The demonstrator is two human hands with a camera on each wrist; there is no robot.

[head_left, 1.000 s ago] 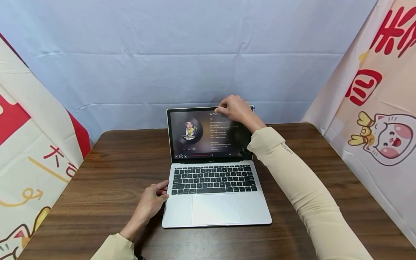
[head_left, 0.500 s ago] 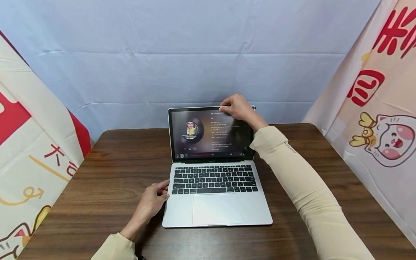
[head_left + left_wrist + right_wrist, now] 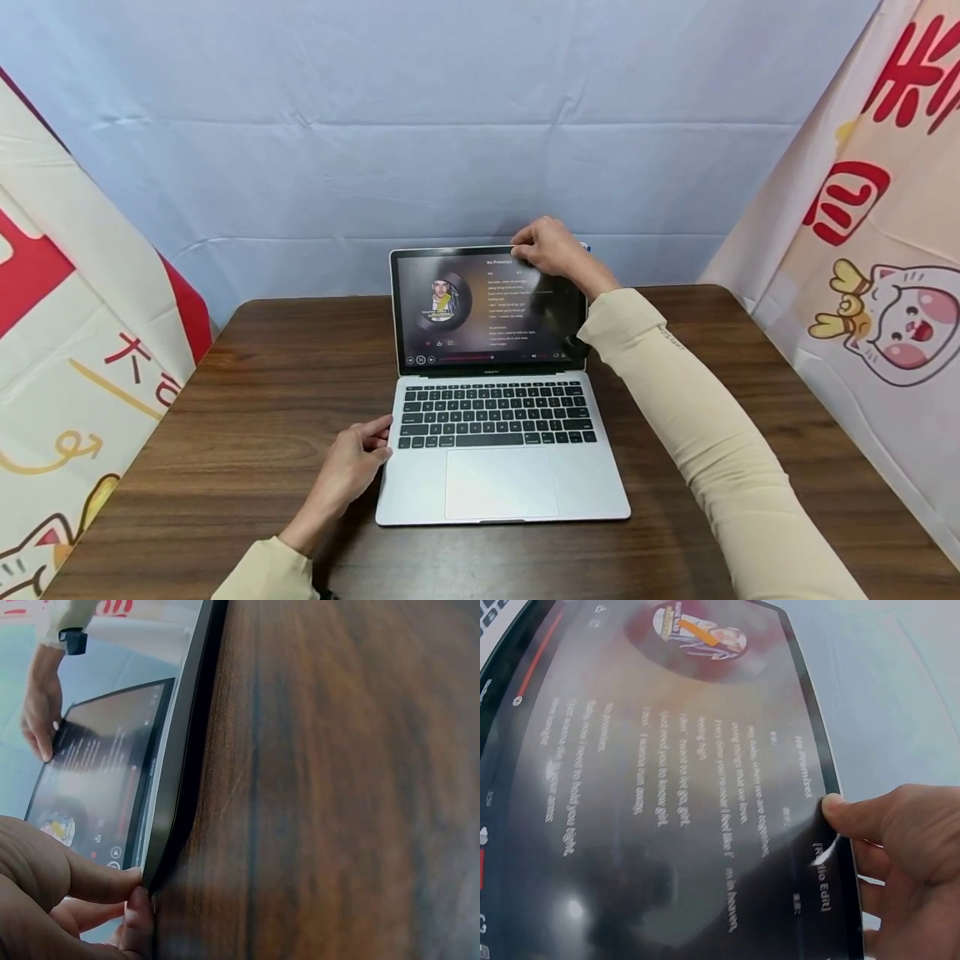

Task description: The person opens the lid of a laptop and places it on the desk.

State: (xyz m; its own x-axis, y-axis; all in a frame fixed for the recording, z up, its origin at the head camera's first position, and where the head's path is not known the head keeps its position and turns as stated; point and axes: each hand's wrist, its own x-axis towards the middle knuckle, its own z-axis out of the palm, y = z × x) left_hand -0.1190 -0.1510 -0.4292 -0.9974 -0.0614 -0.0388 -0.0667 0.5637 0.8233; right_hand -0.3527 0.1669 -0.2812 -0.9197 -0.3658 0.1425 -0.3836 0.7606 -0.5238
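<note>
An opened silver laptop [image 3: 501,483] stands on the wooden table in the head view, its lit screen [image 3: 468,333] showing a music player with lyrics. My right hand [image 3: 551,247] holds the screen's top edge right of its middle. In the right wrist view the thumb [image 3: 847,814] lies on the front bezel, with the other fingers partly hidden behind the lid. At the left side of the keyboard base, my left hand [image 3: 348,467] grips the edge with thumb and fingers. The left wrist view shows that thumb [image 3: 112,883] and a fingertip meeting at the base's rim.
The brown wooden table [image 3: 247,417] extends to both sides of the laptop. Behind it hangs a pale blue cloth [image 3: 337,167]. Printed cloths with red characters and cartoon cats flank it, one left [image 3: 75,375] and one right [image 3: 862,275].
The right hand has shifted slightly right along the screen's top edge, baring more of the song title. The left hand keeps its place at the base. The laptop looks almost unmoved.
</note>
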